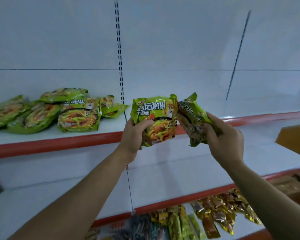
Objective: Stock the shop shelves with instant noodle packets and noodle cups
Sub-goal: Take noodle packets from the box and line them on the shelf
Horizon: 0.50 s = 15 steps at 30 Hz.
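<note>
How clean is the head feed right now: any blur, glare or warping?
Head view: dim, bluish light; the wide-angle lens slants the shelf edge and the right upright; print on the left packet is sharp, the right packet soft and angled; small glints on the shelved packets; bottom snacks blurry.

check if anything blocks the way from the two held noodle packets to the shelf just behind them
Nothing visible does. The left hand grips the left packet and the right hand the right packet, just before the red-edged shelf; the stretch behind them shows no goods. The packet pile lies further left, past the slotted upright.
</note>
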Each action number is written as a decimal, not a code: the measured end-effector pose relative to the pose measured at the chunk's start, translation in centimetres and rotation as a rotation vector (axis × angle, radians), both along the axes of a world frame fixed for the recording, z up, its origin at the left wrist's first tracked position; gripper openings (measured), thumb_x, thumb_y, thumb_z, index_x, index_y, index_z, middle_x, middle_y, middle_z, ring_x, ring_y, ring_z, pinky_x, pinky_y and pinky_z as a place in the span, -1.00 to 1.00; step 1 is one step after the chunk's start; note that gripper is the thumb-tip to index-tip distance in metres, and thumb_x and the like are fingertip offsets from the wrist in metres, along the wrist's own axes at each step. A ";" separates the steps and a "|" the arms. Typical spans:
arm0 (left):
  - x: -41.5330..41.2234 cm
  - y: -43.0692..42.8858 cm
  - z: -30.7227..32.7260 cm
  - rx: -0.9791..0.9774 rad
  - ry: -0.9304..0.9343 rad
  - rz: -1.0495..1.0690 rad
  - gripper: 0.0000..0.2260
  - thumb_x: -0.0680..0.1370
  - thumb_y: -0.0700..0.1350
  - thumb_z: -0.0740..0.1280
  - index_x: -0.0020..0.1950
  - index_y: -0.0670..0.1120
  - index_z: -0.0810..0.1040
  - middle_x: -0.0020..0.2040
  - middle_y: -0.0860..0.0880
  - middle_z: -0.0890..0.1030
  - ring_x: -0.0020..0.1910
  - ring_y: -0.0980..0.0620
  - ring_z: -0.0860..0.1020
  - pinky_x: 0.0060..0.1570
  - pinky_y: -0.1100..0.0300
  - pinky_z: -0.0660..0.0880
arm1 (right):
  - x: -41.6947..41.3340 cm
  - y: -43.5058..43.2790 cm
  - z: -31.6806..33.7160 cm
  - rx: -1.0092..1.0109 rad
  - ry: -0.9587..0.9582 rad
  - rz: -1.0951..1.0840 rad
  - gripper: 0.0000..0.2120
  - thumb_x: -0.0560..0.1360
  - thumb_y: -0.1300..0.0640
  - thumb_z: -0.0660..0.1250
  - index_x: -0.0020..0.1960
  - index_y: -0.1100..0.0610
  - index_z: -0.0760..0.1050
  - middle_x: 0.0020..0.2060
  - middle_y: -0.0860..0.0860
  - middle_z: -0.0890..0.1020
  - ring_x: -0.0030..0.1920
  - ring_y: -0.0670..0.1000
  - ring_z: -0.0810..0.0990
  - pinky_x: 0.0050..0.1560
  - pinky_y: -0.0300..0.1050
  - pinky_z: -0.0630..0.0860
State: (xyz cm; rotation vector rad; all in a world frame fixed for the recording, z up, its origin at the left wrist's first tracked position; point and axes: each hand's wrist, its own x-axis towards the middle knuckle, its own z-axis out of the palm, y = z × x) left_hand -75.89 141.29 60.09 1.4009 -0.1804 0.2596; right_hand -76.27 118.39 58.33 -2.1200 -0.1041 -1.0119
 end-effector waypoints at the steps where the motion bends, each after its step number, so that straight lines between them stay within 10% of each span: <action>1: 0.5 0.6 0.7 0.001 -0.005 0.009 -0.83 0.55 -0.30 0.31 -0.20 -0.10 0.52 -0.45 0.06 0.59 -0.40 0.05 0.62 -0.39 0.21 0.55 | 0.5 0.6 0.8 0.003 -0.018 0.010 -0.66 0.55 0.13 0.32 0.30 -0.05 0.56 -0.11 0.06 0.71 -0.11 0.14 0.62 -0.12 0.05 0.54; 6: 4.7 4.5 2.5 0.001 0.027 0.087 -0.82 0.39 -0.05 0.43 -0.07 -0.10 0.59 -0.14 -0.08 0.63 0.07 -0.27 0.61 0.09 -0.21 0.54 | 4.2 4.3 3.2 -0.060 -0.083 -0.009 -0.66 0.56 0.09 0.28 0.32 -0.05 0.55 -0.06 0.03 0.69 -0.01 0.10 0.59 -0.16 -0.18 0.25; 15: 13.7 9.7 2.6 0.046 0.264 0.058 -0.47 0.23 0.23 0.44 0.10 -0.01 0.68 0.25 -0.10 0.60 0.25 -0.16 0.51 0.32 -0.18 0.34 | 13.3 11.7 4.2 -0.277 -0.169 -0.030 -0.67 0.55 0.19 0.33 0.29 0.00 0.57 0.00 -0.02 0.71 0.01 0.10 0.63 -0.17 -0.09 0.43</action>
